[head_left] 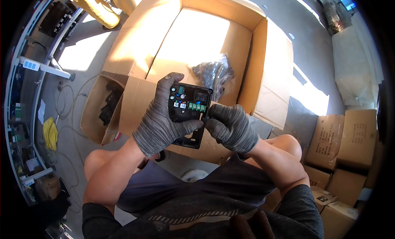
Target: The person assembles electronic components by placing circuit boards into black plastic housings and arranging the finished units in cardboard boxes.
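Above the near edge of a big open cardboard box (273, 78), I hold a black rectangular plastic housing (180, 114) with a circuit board in it. Green terminal blocks (196, 107), small white parts and round capacitors show on the board. My left hand (158, 121), in a grey knit glove, wraps the housing's left side, with the thumb lying across its lower part. At the right edge of the housing is my gloved right hand (231, 128), fingers curled and pinched; whatever is between them is hidden.
Inside the big box lies a clear plastic bag of dark parts (214, 72). A smaller carton with black pieces (110, 103) stands left. Brown cartons (325, 140) are stacked at right. Shelving (39, 80), a cable and a yellow cloth (50, 133) are at left. Someone's yellow-clad leg (96, 8) is behind.
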Tool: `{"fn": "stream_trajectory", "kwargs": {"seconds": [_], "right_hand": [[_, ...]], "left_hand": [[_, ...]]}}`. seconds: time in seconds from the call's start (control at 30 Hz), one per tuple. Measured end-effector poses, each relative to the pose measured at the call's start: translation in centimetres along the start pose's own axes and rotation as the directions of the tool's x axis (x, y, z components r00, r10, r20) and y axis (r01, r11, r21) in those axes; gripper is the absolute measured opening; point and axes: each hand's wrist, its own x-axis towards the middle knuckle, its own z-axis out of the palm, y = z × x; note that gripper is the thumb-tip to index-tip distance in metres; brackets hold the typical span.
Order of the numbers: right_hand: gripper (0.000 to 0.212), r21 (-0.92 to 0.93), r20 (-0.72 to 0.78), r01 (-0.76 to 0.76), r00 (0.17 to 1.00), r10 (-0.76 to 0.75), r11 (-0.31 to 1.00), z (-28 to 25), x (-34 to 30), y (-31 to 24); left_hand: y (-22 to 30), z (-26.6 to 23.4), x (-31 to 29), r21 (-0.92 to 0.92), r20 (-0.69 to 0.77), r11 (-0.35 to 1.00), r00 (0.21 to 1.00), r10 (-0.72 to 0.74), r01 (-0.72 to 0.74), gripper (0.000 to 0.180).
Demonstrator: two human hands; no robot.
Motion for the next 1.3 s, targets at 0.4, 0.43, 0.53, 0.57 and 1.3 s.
{"fn": "stream_trajectory", "kwargs": {"seconds": [0.4, 0.43, 0.53, 0.57, 1.3], "right_hand": [[0.031, 0.163, 0.155, -0.27, 0.957, 0.246, 0.949, 0.3, 0.4, 0.0], [0.035, 0.154, 0.201, -0.309, 0.94, 0.277, 0.938, 0.0, 0.7, -0.1], [0.041, 0.112, 0.153, -0.206, 0.97, 0.188, 0.972, -0.5, 1.5, 0.8], [0.046, 0.1, 0.149, -0.253, 0.96, 0.237, 0.962, -1.0, 1.5, 1.0], [0.029, -0.761, -0.033, -0.335, 0.875, 0.483, 0.555, -7.6, 3.8, 9.7]], "left_hand": [[-1.0, -1.3, 0.4, 0.057, 0.029, 0.998, 0.999, 0.014, -0.016, 0.102], [-1.2, -2.0, 0.7, 0.038, -0.026, 0.999, 1.0, 0.003, -0.002, 0.102], [-3.2, -6.8, 2.6, -0.14, -0.332, 0.975, 0.919, -0.212, 0.174, 0.094], [-3.2, -9.1, 4.3, 0.014, -0.528, 0.886, 0.756, -0.387, 0.463, 0.088], [-14.3, -20.3, 2.3, -0.173, -0.615, 0.888, 0.658, -0.435, 0.426, 0.054]]}}
